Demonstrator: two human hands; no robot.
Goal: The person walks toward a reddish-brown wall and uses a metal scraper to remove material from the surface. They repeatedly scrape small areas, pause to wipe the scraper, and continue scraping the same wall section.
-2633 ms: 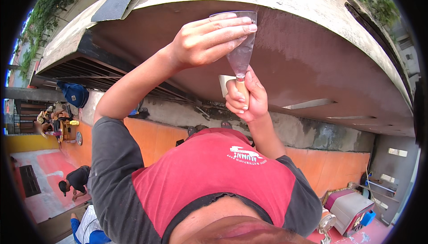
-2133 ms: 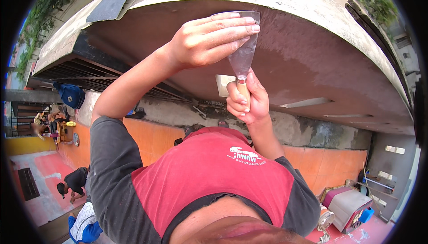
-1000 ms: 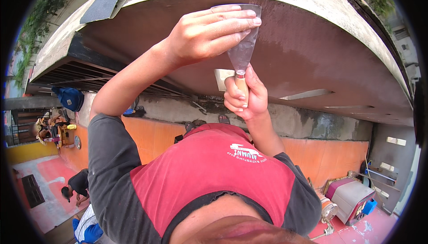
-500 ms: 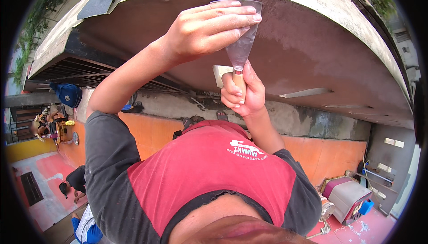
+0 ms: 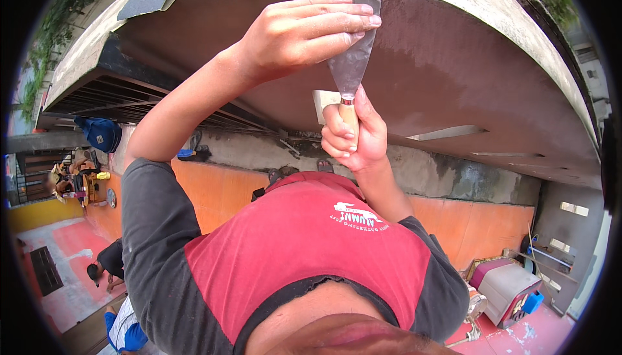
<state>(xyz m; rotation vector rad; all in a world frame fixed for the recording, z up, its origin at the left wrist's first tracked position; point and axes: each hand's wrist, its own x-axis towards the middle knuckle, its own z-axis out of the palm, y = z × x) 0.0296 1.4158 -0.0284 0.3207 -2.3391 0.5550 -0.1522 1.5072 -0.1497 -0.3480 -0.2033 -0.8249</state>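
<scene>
In front of the brown-purple painted surface (image 5: 440, 50) I hold up a putty knife (image 5: 353, 63) with a broad metal blade and a pale wooden handle. My right hand (image 5: 363, 134) is wrapped round the handle, its thumb lying up toward the blade. The fingers of my left hand (image 5: 304, 34) stretch flat across the upper blade, touching it, with whitish residue on the fingertips. I cannot see the left thumb. Part of the blade's top edge is covered by the fingers.
A dark metal grille (image 5: 123, 89) and a blue bag (image 5: 100, 134) are on the left. An orange wall (image 5: 453, 225) runs behind me. Other people, one in a black shirt (image 5: 111, 261), are at the lower left. A grey boxy object (image 5: 505, 290) stands lower right.
My left fingers have slid slightly up toward the blade's top edge, showing more of the blade below them. The right hand keeps its grip on the handle.
</scene>
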